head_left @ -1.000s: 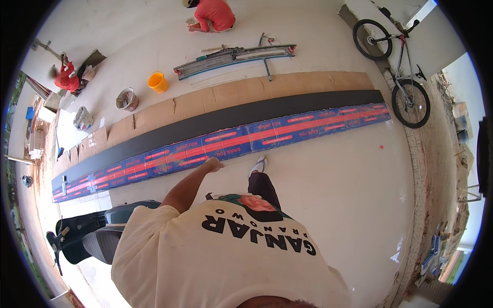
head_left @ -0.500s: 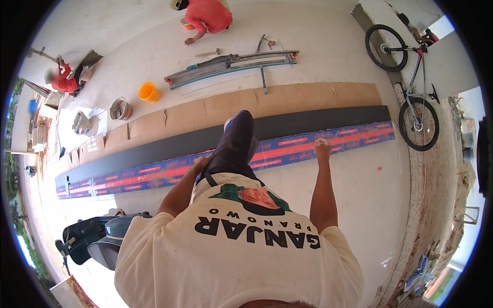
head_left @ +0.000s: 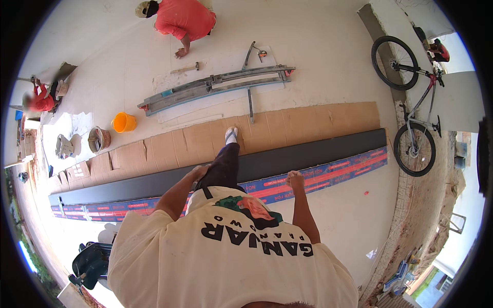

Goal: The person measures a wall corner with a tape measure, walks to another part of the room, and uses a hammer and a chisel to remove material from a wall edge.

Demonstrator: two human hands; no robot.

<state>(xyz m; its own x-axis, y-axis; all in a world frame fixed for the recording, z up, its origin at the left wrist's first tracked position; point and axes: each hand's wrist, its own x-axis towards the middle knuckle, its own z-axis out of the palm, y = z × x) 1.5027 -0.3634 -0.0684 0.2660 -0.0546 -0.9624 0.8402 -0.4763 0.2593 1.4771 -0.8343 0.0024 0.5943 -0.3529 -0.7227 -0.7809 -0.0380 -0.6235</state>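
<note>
My left hand [head_left: 197, 172] lies against the dark trousers [head_left: 223, 165] at my thigh, its fingers loosely extended and holding nothing visible. My right hand [head_left: 295, 180] is closed in a dusty fist above a long blue-and-red printed strip [head_left: 328, 176]; whatever it may hold is hidden. Alongside that strip runs a long black slab [head_left: 313, 150] on the floor. Beyond it lie brown cardboard sheets [head_left: 303, 122], where my foot in a flip-flop [head_left: 231, 134] is planted.
A long manual tile cutter [head_left: 215, 84] and a hammer [head_left: 186, 68] lie ahead. An orange bucket [head_left: 124, 122] and a grey bucket [head_left: 98, 139] stand left. Co-workers in red [head_left: 185, 19] crouch farther off. A bicycle [head_left: 417, 97] leans right; a dark motorbike [head_left: 91, 264] stands lower left.
I have stepped forward, and my front foot now shows on the cardboard. My right hand has swung left and closer to my body. The nearest co-worker appears closer and farther left.
</note>
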